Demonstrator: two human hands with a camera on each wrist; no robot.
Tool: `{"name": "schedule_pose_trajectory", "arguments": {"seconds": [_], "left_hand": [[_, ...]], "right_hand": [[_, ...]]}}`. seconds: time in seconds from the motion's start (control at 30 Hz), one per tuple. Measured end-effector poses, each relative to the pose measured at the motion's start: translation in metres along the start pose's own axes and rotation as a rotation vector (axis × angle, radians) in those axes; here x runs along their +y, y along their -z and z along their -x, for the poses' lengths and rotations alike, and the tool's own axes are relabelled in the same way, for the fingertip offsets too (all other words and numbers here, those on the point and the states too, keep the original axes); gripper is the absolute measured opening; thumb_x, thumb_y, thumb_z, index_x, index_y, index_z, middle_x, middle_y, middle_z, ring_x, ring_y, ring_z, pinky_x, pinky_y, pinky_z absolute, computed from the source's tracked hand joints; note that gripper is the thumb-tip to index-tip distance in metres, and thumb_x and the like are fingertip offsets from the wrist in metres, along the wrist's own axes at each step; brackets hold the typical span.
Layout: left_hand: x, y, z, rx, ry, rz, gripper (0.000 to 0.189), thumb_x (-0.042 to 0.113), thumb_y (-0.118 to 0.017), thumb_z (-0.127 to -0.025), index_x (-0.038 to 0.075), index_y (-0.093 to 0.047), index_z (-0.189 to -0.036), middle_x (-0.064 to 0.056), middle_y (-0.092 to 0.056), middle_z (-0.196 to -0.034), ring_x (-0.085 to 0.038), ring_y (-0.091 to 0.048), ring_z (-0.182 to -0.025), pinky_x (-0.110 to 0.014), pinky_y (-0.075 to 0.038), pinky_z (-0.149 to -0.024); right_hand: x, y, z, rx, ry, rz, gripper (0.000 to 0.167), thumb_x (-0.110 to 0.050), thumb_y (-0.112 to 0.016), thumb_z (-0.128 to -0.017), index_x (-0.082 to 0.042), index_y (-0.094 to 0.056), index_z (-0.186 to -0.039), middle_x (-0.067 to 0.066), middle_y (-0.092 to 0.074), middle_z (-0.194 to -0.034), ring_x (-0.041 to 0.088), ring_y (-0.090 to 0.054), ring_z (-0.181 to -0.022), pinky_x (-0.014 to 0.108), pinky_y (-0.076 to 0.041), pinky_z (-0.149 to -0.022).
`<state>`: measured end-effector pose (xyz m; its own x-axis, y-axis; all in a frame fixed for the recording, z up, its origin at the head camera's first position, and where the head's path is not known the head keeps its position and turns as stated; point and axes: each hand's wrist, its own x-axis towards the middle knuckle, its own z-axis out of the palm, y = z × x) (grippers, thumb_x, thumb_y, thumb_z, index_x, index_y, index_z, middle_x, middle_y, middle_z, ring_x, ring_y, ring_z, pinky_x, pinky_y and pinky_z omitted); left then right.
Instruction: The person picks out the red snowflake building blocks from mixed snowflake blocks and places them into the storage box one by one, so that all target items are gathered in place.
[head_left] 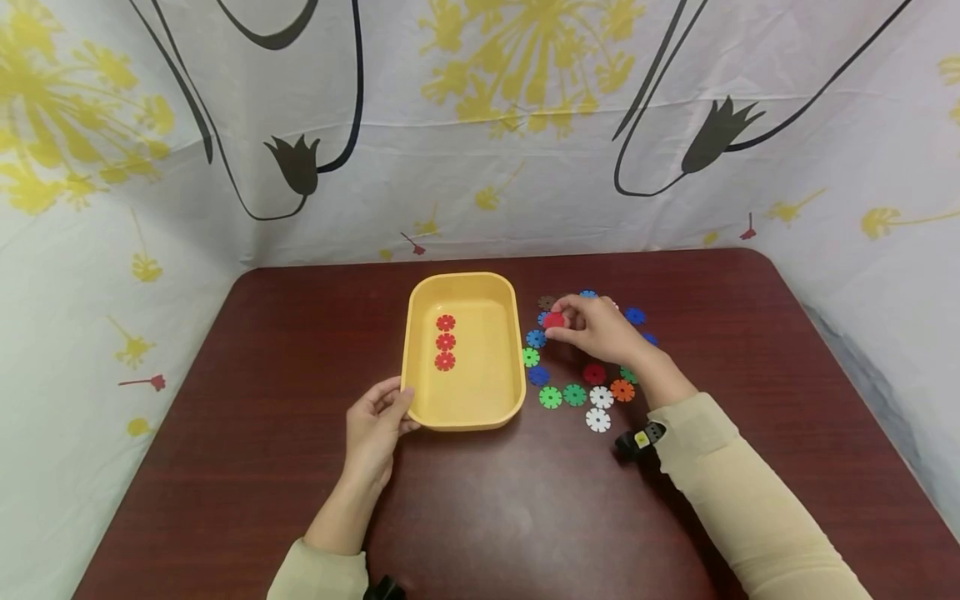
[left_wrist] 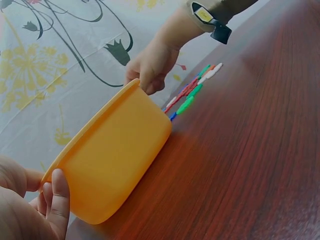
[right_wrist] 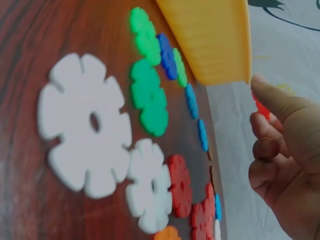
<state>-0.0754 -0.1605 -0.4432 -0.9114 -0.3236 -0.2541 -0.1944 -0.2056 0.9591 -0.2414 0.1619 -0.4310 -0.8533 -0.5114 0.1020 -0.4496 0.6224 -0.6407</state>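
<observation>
A yellow plastic tray (head_left: 491, 400) stands on the table, with three red notched discs (head_left: 446, 342) in a column on its floor. My left hand (head_left: 377, 421) grips the tray's near left corner, thumb over the rim, as the left wrist view also shows. Just right of the tray, my right hand (head_left: 596, 329) pinches a red notched disc (head_left: 554, 320) between thumb and fingertips, above the loose pieces. In the right wrist view that disc (right_wrist: 261, 106) shows partly behind the thumb.
Right of the tray lie several loose notched discs: white (head_left: 597, 419), orange (head_left: 622, 390), green (head_left: 551, 397), blue (head_left: 538, 376), dark red (head_left: 594, 374) and others. Some are hidden under my right hand. The dark wooden table (head_left: 495, 517) ends at a patterned cloth (head_left: 480, 167) behind it.
</observation>
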Motion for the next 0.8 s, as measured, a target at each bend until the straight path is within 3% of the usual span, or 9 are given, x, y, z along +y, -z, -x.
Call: {"name": "schedule_pose_trajectory", "arguments": {"seconds": [0.27,0.8], "left_hand": [[-0.001,0.0,0.0,0.004,0.004,-0.003,0.03,0.005,-0.067,-0.098,-0.005,-0.061,-0.126,-0.007,-0.058,-0.091,-0.012,-0.061,-0.066,-0.021,-0.058,-0.059],[0.0,-0.001,-0.001,0.005,0.004,0.018,0.03,0.004,-0.067,-0.098,-0.006,-0.062,-0.125,-0.006,-0.056,-0.089,-0.013,-0.06,-0.065,-0.021,-0.058,-0.058]], "right_hand": [[-0.012,0.003,-0.004,0.07,0.029,-0.05,0.032,-0.03,-0.077,-0.093,-0.009,-0.067,-0.114,0.002,-0.06,-0.085,0.019,-0.054,-0.068,0.028,-0.047,-0.056],[-0.039,-0.007,-0.017,0.04,0.085,-0.085,0.032,-0.025,-0.075,-0.094,-0.006,-0.067,-0.118,0.004,-0.061,-0.087,0.02,-0.051,-0.064,0.03,-0.045,-0.055]]}}
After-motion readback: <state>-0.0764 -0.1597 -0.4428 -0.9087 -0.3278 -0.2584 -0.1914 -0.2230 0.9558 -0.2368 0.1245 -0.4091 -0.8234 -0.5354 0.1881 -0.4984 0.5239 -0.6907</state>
